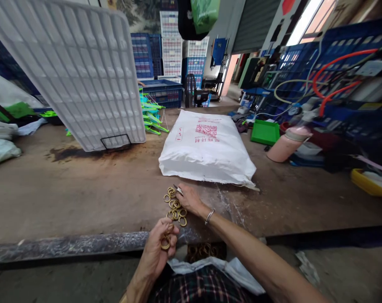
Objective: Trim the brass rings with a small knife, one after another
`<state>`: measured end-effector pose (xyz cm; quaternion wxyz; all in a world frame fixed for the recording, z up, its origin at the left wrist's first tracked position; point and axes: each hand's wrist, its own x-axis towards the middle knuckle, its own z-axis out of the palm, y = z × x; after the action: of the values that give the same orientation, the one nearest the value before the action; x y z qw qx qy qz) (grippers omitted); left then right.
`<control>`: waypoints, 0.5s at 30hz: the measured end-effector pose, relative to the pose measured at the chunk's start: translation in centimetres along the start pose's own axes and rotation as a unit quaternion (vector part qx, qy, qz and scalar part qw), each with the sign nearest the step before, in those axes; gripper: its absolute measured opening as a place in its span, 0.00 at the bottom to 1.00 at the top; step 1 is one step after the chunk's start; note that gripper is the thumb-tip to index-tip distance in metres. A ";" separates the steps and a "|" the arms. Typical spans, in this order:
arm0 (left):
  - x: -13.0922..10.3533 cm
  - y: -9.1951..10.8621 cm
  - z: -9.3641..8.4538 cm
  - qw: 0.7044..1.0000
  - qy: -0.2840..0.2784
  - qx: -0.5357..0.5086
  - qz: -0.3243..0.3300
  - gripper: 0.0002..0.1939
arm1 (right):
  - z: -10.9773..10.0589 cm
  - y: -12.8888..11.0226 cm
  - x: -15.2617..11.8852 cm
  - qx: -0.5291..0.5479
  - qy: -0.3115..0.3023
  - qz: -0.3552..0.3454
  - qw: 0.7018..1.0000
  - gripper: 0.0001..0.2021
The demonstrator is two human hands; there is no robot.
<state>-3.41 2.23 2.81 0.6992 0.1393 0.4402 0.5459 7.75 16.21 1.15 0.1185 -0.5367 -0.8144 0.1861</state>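
My left hand (160, 243) is closed around a few brass-coloured rings (165, 242), above the table's front edge. Its fingertips pinch near another ring. My right hand (191, 199) reaches over the wooden table and grips a small pointed tool (178, 189) with a dark tip; its exact kind is too small to tell. Just left of that hand lies a loose pile of several brass-coloured rings (175, 204), some overlapping. Beneath the table edge, close to my lap, a container of more rings (203, 251) shows in part.
A full white sack (206, 145) with red print lies beyond my hands. A pale ribbed plastic panel (93, 80) stands at left, beside bright green pieces (153, 118). To the right are a green tray (265, 132), a pink bottle (284, 147) and a yellow tray (372, 183).
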 end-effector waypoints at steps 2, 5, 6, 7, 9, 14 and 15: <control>0.2 0.3 -0.4 0.999 0.004 -0.041 -0.018 0.17 | 0.2 -0.3 0.5 -0.018 -0.013 0.003 1.000 0.10; 0.6 0.5 -0.9 0.995 0.007 -0.090 -0.043 0.16 | 0.4 -0.8 0.7 -0.038 -0.030 0.013 0.999 0.11; 0.8 0.6 -1.0 0.994 0.009 -0.098 -0.047 0.16 | 0.4 -0.9 0.7 -0.040 -0.031 0.015 0.999 0.11; 1.0 0.6 -1.1 0.994 0.012 -0.100 -0.047 0.17 | 0.4 -0.9 0.8 -0.040 -0.029 0.016 0.999 0.11; 1.3 0.6 -1.1 0.996 0.017 -0.087 -0.030 0.18 | 0.3 -0.7 0.8 -0.024 -0.019 0.012 0.999 0.10; 1.9 0.8 -0.6 0.993 0.060 0.071 0.077 0.18 | -0.2 0.3 0.3 0.137 0.003 0.021 0.990 0.05; 2.1 0.9 -0.5 0.986 0.071 0.111 0.098 0.16 | -0.4 0.3 -0.1 0.189 0.000 0.025 0.982 0.04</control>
<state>-4.33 4.24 2.18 0.5894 0.2199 0.5309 0.5679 8.18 16.30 1.41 0.2131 -0.5252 -0.7507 0.3394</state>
